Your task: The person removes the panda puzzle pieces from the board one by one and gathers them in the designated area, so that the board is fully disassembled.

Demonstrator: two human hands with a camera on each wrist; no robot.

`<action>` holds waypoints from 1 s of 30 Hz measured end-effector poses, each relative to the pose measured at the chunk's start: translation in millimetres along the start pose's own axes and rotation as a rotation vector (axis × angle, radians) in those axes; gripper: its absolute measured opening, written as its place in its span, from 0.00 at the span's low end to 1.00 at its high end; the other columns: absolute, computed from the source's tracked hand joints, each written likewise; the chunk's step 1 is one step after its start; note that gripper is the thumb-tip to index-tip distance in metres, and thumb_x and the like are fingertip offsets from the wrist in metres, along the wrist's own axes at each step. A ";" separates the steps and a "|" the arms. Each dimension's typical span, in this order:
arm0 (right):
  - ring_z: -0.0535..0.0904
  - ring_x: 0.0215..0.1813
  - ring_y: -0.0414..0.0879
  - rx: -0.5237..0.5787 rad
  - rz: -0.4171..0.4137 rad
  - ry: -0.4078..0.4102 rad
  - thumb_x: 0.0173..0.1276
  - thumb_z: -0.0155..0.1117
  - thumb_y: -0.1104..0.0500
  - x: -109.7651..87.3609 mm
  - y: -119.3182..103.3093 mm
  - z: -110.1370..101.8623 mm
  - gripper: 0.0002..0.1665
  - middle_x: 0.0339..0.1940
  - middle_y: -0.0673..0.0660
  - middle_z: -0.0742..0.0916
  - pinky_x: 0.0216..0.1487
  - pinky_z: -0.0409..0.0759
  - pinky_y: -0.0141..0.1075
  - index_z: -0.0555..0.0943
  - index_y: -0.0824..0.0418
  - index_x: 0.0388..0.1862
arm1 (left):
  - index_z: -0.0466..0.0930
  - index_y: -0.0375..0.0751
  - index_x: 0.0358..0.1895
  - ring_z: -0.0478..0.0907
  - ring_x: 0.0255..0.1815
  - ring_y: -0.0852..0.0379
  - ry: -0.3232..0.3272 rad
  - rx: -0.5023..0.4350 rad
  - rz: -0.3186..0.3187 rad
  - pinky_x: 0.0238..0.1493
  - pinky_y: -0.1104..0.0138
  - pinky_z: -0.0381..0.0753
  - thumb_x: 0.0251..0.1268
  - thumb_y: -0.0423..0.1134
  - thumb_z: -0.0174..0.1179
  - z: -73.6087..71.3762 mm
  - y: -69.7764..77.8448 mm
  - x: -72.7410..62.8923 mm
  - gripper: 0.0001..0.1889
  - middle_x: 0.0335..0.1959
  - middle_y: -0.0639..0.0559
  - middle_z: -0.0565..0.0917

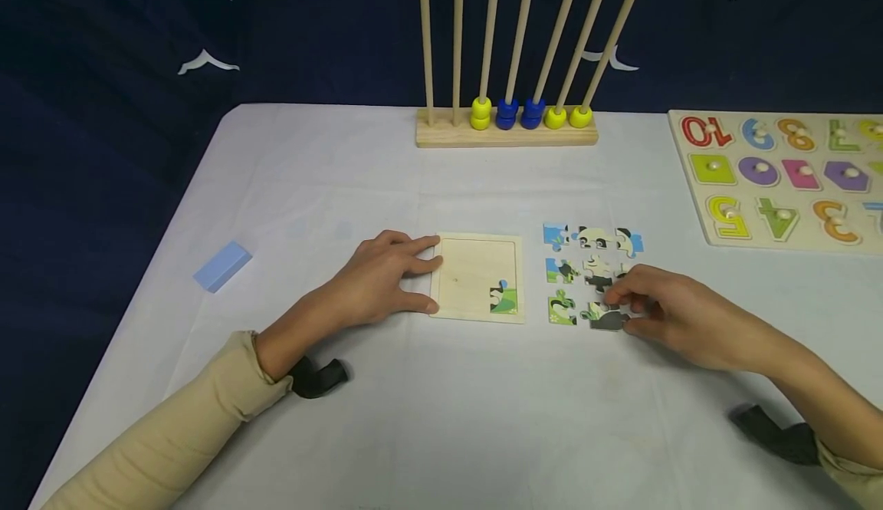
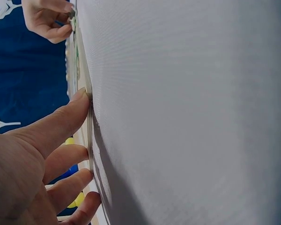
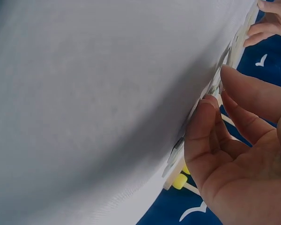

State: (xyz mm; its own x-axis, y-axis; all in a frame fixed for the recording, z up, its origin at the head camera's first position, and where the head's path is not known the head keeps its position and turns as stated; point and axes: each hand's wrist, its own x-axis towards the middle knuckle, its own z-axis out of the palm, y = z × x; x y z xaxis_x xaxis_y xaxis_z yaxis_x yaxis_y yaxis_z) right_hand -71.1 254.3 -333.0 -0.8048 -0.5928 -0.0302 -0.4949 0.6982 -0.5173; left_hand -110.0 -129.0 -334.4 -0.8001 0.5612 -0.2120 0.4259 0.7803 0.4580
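Observation:
A square wooden puzzle tray (image 1: pixel 469 264) lies flat, with one green panda puzzle piece (image 1: pixel 507 299) in its lower right corner. Against the tray's left edge rest the thumb and extended fingertips of my left hand (image 1: pixel 375 280). To the right of the tray, several loose panda puzzle pieces (image 1: pixel 595 239) lie in rough rows. My right hand (image 1: pixel 683 314) reaches over the lower right of these and pinches a black-and-white puzzle piece (image 1: pixel 605 318) between thumb and fingers. Its fingers partly cover the pieces beneath. In the right wrist view, the fingertips (image 3: pixel 201 110) are close over the tabletop.
A wooden bead rack (image 1: pixel 507 138) with yellow and blue beads stands at the back. On the right lies a peg board (image 1: pixel 779 180) of numbers and shapes. A blue block (image 1: pixel 223 267) sits at the left. The white-covered table (image 1: pixel 483 418) ends before a dark blue curtain.

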 end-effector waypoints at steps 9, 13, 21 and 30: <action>0.71 0.37 0.37 -0.015 0.022 -0.019 0.51 0.76 0.73 2.1 -3.0 -0.1 0.24 0.36 0.44 0.77 0.35 0.73 0.31 0.81 0.58 0.46 | 0.74 0.45 0.67 0.61 0.69 0.45 -0.002 0.007 0.001 0.66 0.45 0.58 0.58 0.52 0.71 -1.0 0.8 0.2 0.34 0.75 0.52 0.63; 0.71 0.38 0.40 -0.008 0.060 -0.048 0.54 0.75 0.72 3.0 -4.0 -0.1 0.24 0.36 0.45 0.77 0.36 0.73 0.32 0.81 0.61 0.49 | 0.74 0.45 0.67 0.61 0.69 0.45 -0.002 0.008 0.000 0.66 0.45 0.58 0.58 0.52 0.71 -1.2 0.6 -0.3 0.34 0.75 0.52 0.63; 0.71 0.38 0.42 0.006 0.078 -0.056 0.55 0.74 0.72 3.8 -5.9 0.0 0.25 0.37 0.47 0.77 0.36 0.73 0.32 0.81 0.62 0.52 | 0.74 0.45 0.67 0.61 0.70 0.45 0.002 0.008 0.003 0.66 0.45 0.57 0.58 0.52 0.71 -1.0 -0.1 -0.7 0.34 0.75 0.53 0.63; 0.72 0.38 0.42 -0.015 0.121 -0.067 0.59 0.72 0.68 8.2 -14.1 -2.8 0.21 0.37 0.47 0.78 0.37 0.73 0.33 0.82 0.59 0.52 | 0.74 0.45 0.67 0.61 0.70 0.46 0.007 0.003 0.009 0.66 0.45 0.57 0.58 0.52 0.71 -0.1 -0.7 -1.1 0.34 0.75 0.53 0.63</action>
State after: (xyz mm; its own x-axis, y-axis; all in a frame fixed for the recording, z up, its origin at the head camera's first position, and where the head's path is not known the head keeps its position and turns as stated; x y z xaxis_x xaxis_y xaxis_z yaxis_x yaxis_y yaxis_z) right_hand -71.7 240.6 -323.6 -0.8355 -0.5289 -0.1489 -0.4006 0.7718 -0.4938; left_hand -109.5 -130.2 -334.4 -0.7992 0.5664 -0.2014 0.4348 0.7760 0.4570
